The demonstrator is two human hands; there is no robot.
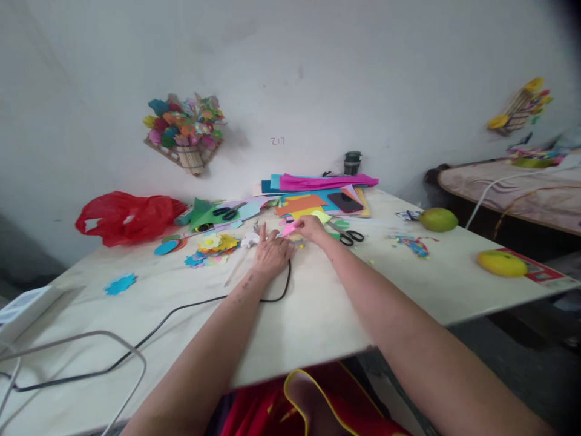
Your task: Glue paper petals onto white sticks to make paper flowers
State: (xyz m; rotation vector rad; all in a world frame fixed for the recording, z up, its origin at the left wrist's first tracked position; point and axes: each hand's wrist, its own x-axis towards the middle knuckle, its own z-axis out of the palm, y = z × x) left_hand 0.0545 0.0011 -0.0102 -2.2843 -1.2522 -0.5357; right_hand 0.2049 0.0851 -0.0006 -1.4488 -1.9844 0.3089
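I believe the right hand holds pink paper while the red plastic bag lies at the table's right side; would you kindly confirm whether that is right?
Not quite: the head view shows the red plastic bag at the left side of the table. The right hand does hold pink paper.

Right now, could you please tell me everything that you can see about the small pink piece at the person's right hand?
The pink piece is small and bright, and looks like paper. The right hand appears to pinch its right end between the fingers, hiding part of it; the rest juts leftward above the table. The left hand is close by, but whether it touches the piece is unclear. Any folds are too small to tell.
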